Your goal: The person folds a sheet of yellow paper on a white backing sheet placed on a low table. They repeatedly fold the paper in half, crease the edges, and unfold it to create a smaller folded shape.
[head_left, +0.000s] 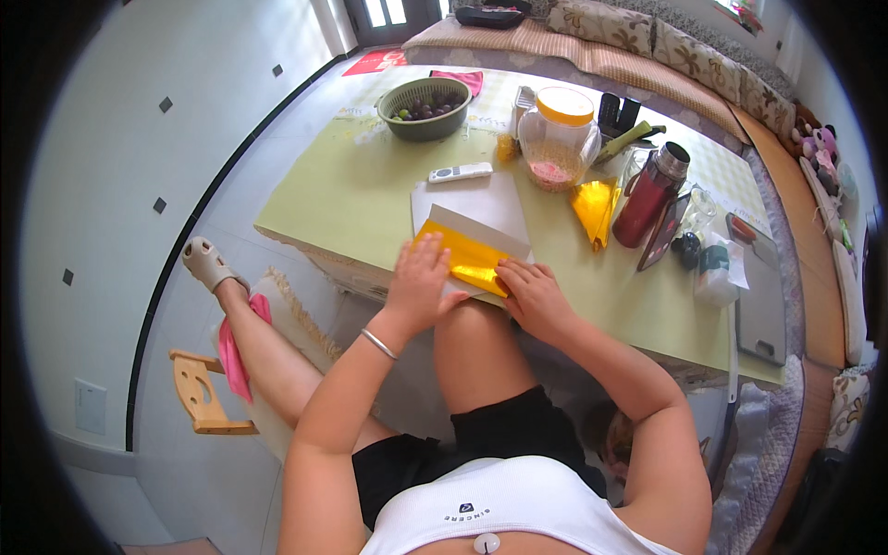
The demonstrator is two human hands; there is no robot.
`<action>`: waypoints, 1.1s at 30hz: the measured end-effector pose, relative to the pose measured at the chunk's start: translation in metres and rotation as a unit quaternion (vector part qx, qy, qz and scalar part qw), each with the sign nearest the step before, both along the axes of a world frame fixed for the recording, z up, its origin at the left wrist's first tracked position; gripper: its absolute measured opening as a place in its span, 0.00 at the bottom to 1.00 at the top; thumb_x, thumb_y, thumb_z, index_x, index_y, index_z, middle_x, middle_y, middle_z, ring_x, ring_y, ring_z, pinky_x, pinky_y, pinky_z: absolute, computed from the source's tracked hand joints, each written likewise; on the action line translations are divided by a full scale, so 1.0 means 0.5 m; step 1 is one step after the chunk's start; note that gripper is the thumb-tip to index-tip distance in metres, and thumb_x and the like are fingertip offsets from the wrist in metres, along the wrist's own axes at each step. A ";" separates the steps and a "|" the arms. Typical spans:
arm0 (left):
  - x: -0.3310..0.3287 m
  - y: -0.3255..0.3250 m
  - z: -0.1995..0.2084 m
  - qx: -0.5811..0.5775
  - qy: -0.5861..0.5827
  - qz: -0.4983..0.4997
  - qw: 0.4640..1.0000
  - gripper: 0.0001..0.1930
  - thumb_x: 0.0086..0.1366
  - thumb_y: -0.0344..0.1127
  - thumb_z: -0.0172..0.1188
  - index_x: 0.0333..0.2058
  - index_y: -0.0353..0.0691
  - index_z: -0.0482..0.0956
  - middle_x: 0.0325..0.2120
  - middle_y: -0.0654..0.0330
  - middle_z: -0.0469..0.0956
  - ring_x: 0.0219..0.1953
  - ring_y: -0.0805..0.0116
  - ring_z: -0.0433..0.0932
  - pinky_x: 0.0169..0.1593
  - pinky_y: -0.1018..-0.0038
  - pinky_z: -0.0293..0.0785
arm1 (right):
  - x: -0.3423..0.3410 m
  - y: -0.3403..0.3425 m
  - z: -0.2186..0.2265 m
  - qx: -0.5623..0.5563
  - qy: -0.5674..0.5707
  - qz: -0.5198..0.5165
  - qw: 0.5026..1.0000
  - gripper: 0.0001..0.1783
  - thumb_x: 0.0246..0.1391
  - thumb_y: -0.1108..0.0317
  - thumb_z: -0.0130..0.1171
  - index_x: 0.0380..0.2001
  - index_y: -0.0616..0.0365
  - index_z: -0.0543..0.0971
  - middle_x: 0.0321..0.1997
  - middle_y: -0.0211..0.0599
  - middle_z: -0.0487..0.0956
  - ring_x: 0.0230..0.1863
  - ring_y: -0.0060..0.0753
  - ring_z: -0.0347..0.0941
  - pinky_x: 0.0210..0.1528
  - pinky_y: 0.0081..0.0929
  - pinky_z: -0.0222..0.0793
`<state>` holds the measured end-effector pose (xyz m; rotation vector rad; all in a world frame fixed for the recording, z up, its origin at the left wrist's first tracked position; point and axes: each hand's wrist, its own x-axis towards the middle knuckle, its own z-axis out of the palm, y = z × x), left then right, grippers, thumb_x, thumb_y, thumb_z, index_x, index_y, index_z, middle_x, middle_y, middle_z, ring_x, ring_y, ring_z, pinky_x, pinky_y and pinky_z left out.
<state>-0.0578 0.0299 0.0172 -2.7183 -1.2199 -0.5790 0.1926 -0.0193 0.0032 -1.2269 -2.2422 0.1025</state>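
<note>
A sheet of shiny gold foil paper with a pale grey back lies at the table's near edge, partly folded over. Beneath it is a flat white board or pad. My left hand rests on the sheet's left part, fingers stretched flat and thumb apart. At the right end, my right hand has its fingers closed against the fold of the gold paper; its thumb is hidden. Beyond the pad's top edge lies a white remote control. A folded piece of gold foil stands farther right.
On the green-covered table stand a basket of grapes, a yellow-lidded jar, a red thermos, a white bottle and a grey tray. A wooden stool is at the left; a long sofa runs behind.
</note>
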 end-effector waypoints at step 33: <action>0.122 0.025 -0.031 -0.099 -0.251 0.171 0.948 0.10 0.50 0.33 0.71 0.18 0.34 0.80 0.31 0.50 0.76 0.36 0.52 0.76 0.44 0.61 0.73 | -0.012 0.053 0.034 0.089 -0.109 -0.015 0.990 0.33 0.48 0.60 0.67 0.57 0.63 0.74 0.68 0.45 0.68 0.73 0.43 0.57 0.75 0.47 0.45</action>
